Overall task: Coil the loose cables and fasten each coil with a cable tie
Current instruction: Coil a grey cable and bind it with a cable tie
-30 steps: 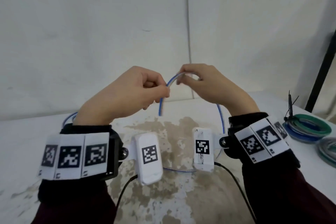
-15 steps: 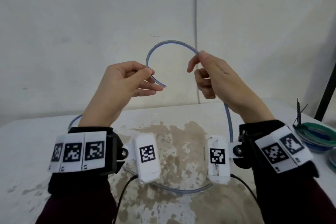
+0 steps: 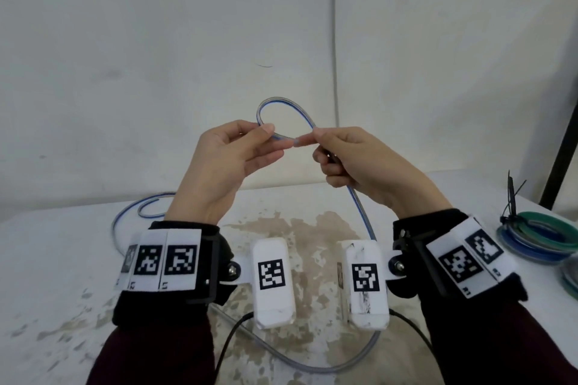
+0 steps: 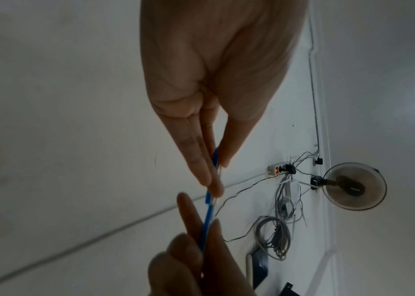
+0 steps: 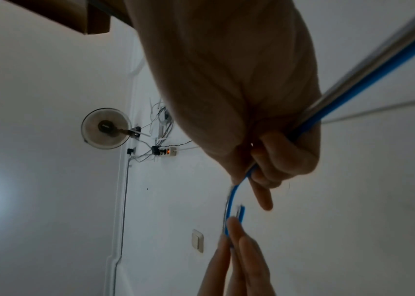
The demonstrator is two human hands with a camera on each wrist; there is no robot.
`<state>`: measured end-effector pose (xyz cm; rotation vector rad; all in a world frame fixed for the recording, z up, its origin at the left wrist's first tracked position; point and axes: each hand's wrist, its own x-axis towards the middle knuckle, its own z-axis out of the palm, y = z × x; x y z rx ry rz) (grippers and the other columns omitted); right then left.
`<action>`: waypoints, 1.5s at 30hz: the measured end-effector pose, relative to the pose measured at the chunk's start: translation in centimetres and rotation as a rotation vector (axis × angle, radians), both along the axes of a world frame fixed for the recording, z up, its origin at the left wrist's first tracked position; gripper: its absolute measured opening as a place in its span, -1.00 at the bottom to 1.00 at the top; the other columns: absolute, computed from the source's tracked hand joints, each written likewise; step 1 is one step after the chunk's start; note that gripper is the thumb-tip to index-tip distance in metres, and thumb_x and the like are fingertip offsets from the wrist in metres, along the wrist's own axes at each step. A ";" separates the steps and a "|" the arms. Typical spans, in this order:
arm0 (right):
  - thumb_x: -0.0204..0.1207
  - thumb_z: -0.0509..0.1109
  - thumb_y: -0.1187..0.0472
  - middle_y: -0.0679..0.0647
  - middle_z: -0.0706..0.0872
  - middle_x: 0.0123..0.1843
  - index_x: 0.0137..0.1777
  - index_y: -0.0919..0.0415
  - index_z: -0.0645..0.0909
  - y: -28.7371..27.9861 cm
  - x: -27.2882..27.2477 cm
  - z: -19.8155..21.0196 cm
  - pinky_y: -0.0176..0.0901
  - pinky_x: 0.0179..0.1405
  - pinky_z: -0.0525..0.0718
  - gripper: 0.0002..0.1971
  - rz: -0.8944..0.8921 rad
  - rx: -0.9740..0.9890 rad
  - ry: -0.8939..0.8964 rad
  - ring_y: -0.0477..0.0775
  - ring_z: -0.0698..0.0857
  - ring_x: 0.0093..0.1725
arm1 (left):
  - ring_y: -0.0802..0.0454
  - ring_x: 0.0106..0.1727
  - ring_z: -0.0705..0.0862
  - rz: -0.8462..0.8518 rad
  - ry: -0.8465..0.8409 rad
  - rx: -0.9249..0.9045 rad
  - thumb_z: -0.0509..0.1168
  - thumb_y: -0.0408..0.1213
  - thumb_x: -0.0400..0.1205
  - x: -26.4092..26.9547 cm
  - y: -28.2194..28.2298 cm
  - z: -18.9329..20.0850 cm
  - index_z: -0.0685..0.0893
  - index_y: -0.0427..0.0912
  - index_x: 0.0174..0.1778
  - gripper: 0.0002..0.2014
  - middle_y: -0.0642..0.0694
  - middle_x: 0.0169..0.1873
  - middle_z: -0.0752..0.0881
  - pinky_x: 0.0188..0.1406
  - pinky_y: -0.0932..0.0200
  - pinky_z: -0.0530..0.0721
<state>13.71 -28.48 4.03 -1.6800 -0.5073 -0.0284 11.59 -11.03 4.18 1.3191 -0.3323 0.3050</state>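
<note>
Blue-and-grey cable (image 3: pixel 283 103) is up in the air above the worktop (image 3: pixel 62 259), first loop closing. Left hand (image 3: pixel 225 159) pinches the free end, which points right at the right hand (image 3: pixel 359 159); that grip pinches the running length. The slack trails down to the near edge.

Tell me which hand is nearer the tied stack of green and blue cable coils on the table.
Right. The right hand is raised on the same side as the tied stack of green and blue cable coils, which lies at the table's right edge. The left hand is farther across, pinching the blue-and-grey cable.
</note>
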 end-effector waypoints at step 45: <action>0.73 0.06 -0.04 -0.12 0.45 -0.50 -0.12 0.21 0.43 0.5 -0.7 0.2 -0.20 -0.25 0.35 -0.66 -0.071 -0.218 -0.096 -0.13 0.37 -0.50 | 0.03 -0.48 0.47 -0.033 -0.146 0.473 0.09 -0.14 0.75 0.4 -2.9 -0.7 0.48 -0.22 -0.46 -0.55 -0.02 -0.53 0.50 -0.26 0.10 0.50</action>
